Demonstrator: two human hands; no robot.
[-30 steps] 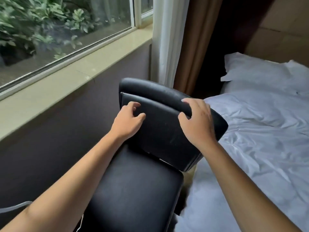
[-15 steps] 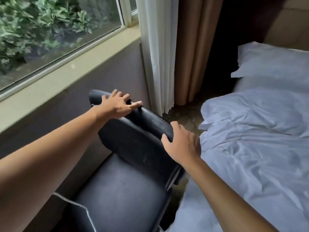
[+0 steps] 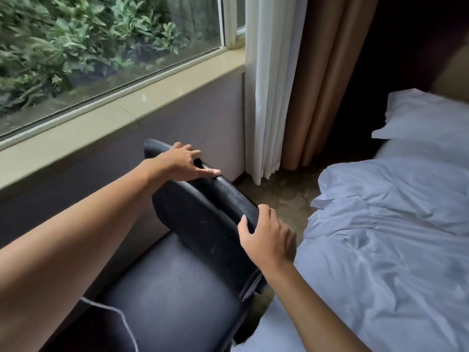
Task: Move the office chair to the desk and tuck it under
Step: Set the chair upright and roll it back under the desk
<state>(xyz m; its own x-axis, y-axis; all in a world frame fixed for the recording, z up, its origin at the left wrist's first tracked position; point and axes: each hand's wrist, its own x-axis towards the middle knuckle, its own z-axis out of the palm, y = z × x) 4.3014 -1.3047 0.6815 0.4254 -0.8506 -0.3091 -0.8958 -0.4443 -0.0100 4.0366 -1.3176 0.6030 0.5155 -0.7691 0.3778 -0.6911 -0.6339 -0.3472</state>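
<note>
window (image 3: 109,44): upper left, green foliage behind the glass | sill (image 3: 121,107): pale, running along below it | white sheer curtain (image 3: 269,85): hangs right of the window, tan drape (image 3: 317,85) just beside it | bed (image 3: 396,237): right, rumpled white duvet, pillow (image 3: 429,115) at its far end | floor (image 3: 286,196): patterned

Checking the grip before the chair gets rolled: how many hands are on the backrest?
2. The left hand grips the top edge of the backrest at its window-side end; the right hand clasps the bed-side end. No desk in view.
</note>
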